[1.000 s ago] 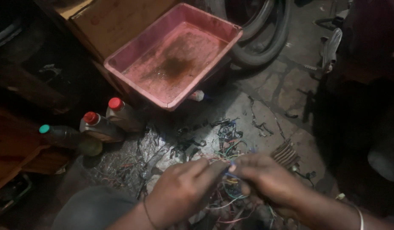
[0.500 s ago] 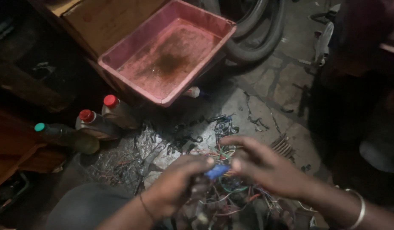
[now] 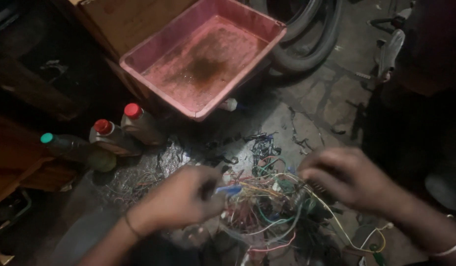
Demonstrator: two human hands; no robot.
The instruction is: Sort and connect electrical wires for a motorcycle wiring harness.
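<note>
Between both hands (image 3: 181, 199), wire tangle (image 3: 267, 207).

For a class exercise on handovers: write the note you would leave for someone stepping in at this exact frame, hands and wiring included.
Left hand: closed on a small blue tool or connector; which one is too blurred to tell.
Right hand: fingers curled into the tangled bundle of thin multicoloured wires on the grey stone floor.
Nearby: dirty pink plastic tub, two red-capped bottles, one green-capped bottle.
Done: no wire visibly separated.
Left: the whole bundle is tangled.
</note>
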